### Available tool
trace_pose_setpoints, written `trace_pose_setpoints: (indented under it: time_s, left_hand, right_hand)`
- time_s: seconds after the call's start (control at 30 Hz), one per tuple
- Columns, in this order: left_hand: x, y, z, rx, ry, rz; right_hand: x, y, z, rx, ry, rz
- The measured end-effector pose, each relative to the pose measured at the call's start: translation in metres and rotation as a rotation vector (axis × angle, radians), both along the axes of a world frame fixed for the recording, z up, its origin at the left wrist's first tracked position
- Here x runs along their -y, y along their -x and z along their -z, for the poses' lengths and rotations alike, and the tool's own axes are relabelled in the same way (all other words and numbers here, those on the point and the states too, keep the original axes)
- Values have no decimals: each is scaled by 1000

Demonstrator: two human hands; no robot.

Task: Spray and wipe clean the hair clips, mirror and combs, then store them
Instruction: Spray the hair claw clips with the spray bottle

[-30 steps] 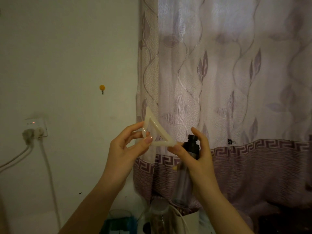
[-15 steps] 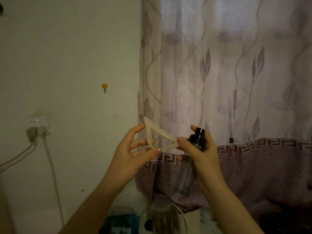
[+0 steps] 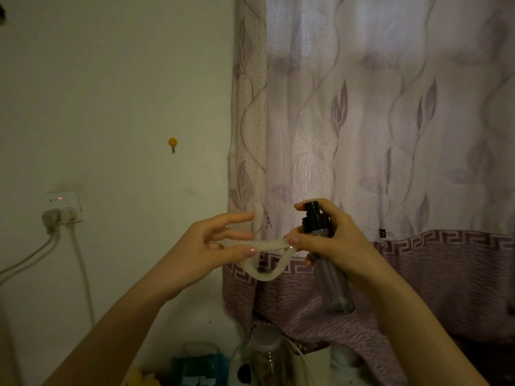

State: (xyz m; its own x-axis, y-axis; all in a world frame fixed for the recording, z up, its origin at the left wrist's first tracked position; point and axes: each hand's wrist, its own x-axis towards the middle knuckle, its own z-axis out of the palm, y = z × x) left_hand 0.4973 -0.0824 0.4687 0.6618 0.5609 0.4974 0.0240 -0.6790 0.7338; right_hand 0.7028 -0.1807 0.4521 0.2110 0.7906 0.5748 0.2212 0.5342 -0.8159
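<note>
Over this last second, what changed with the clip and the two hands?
The hair clip was turned over: its triangular frame stood above the hands a second ago and now hangs below them, toothed edge level. The left hand and right hand pinch its ends as before, and the right still holds the spray bottle. Nothing was let go.

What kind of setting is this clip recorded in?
Likely a room in a home: a patterned curtain hangs beside a plain wall with a small smiley hook and a wall socket with plugs in it. Bottles and clutter sit low in the frame.
</note>
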Motion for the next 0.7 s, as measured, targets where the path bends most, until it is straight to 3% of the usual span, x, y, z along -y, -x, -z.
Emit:
trace_pose_setpoints:
  time_s: [0.3,0.7]
  left_hand:
    - [0,-6,10,-32,33,55]
    - [0,-11,21,84,136,51]
  right_hand:
    - [-5,-7,-6,79,0,30]
    - [-14,-1,0,24,-108,85]
